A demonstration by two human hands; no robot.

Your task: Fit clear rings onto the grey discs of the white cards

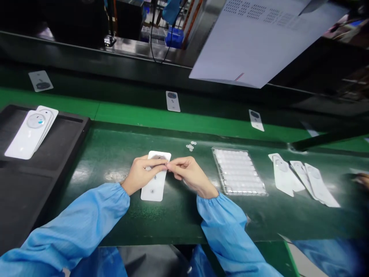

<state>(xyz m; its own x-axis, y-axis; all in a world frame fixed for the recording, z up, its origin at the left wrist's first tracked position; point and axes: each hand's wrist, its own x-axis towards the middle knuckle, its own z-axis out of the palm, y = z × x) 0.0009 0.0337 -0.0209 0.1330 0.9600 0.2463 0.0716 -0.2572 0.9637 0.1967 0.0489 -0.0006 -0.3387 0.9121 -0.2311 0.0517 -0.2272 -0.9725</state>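
A white phone back cover (153,188) with a dark round camera area lies flat on the green worktop in front of me. My left hand (141,172) is over its upper part, thumb and index finger drawn together at the tips. From the right, my right hand (190,173) meets those fingertips in a pinch, just off the cover's right edge. Whatever is between the fingers is too small to make out. Several small whitish rings (190,146) lie on the worktop beyond my right hand.
A clear plastic tray (240,172) with white rows stands to the right. More white covers (284,173) lie past it. At left, stacked covers (29,134) rest on a black tray (66,134). Single covers (173,101) lie along the far strip. A white sheet (245,46) hangs above.
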